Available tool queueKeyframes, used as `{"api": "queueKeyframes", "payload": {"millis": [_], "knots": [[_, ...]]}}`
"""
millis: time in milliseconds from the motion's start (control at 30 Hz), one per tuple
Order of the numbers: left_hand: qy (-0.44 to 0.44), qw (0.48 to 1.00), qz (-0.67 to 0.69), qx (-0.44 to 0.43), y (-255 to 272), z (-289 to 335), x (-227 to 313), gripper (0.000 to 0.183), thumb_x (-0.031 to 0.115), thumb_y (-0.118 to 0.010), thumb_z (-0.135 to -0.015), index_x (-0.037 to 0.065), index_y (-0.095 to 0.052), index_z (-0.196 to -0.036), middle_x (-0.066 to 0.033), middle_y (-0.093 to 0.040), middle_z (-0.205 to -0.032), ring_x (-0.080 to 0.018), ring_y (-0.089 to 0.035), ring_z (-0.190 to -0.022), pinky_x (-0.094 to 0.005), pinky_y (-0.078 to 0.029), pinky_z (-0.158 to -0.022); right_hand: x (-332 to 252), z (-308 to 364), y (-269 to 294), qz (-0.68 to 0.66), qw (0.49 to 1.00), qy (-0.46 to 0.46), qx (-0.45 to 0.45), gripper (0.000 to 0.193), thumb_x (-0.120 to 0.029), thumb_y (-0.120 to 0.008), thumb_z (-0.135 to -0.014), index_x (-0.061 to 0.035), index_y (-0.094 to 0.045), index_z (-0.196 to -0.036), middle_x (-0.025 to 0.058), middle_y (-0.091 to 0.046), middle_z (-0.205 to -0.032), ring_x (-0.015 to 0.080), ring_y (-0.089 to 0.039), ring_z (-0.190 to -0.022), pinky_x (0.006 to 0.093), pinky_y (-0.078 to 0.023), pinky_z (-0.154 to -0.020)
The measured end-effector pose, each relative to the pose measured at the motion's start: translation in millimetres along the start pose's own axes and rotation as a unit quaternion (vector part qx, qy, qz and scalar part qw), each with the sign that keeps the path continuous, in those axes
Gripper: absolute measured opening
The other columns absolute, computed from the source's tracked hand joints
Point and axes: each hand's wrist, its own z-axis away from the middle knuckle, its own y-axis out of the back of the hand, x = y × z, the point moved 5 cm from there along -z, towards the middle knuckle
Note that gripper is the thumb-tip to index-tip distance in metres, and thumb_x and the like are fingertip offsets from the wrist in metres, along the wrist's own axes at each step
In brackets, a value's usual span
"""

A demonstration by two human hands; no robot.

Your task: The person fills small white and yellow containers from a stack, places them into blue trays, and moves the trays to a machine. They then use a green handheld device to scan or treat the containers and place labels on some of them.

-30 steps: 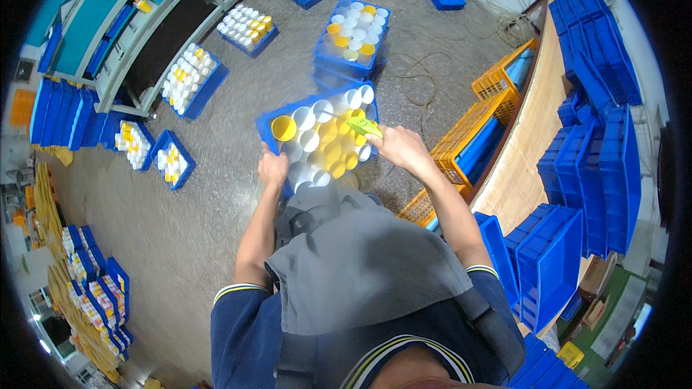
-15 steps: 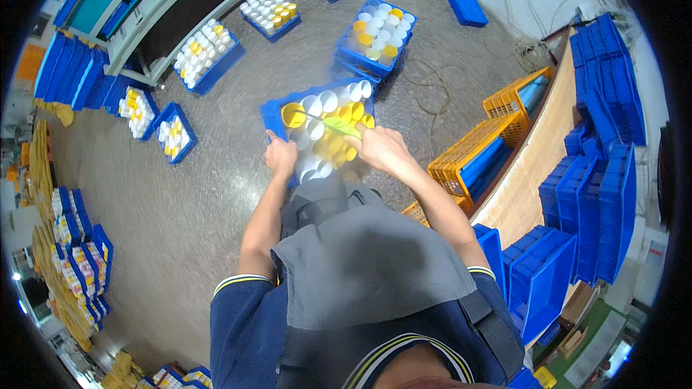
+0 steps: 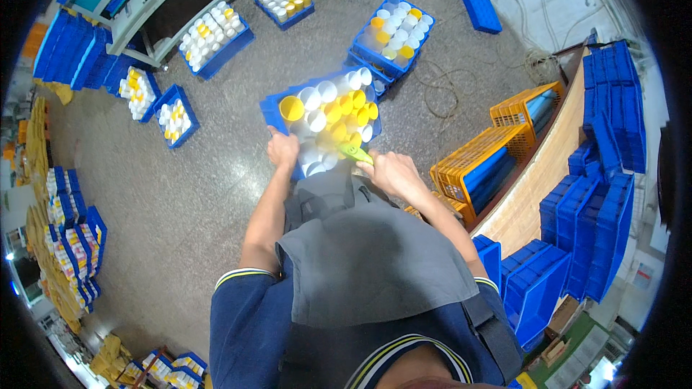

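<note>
In front of my body is a blue crate (image 3: 269,111) packed with open-topped white and yellow cups (image 3: 291,108). My left hand (image 3: 282,149) is closed on the crate's near left rim. At the crate's near right side, my right hand (image 3: 393,173) grips a tool with a lime-green handle (image 3: 356,153). The tool points in over the cups at the near side. Its far end is blurred, so its kind is unclear. Part of the crate's near edge is hidden behind my grey apron (image 3: 375,266).
Beyond it to the right stands another filled blue crate (image 3: 393,36). More filled crates (image 3: 216,39) line the far left. Orange baskets (image 3: 468,166) and stacked blue crates (image 3: 533,284) stand to the right. A loose cord (image 3: 440,94) lies on the floor.
My right hand has drawn the green-handled tool back toward my body and slightly right, across the cups. My left hand keeps its hold on the rim. The view has shifted slightly.
</note>
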Motion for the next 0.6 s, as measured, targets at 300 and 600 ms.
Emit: {"api": "queueKeyframes", "payload": {"millis": [300,600], "knots": [[0.034,0.998,0.056,0.014,9,-74,-21,0.078,0.027,-0.064,-0.081,-0.002,-0.038,-0.148,-0.0289,-0.068,-0.108,-0.0425,-0.065,-0.106,-0.0476,-0.049,-0.096,-11,-62,2,0.016,0.998,-0.056,-0.035,0.053,-0.050,-0.045,-0.100,-0.0047,-0.066,-0.117,0.0256,-0.070,-0.089,0.0428,-0.068,-0.088,0.0525,-0.053,-0.079],[0.076,0.981,0.173,-0.039,42,-153,-36,0.042,0.028,-0.070,-0.082,-0.006,-0.070,-0.106,-0.0248,-0.072,-0.101,-0.0388,-0.069,-0.098,-0.0442,-0.050,-0.089,19,-166,79,0.004,0.987,-0.154,0.049,0.055,-0.050,-0.048,-0.099,0.0000,-0.069,-0.104,0.0270,-0.070,-0.094,0.0431,-0.067,-0.096,0.0524,-0.052,-0.084]]}}
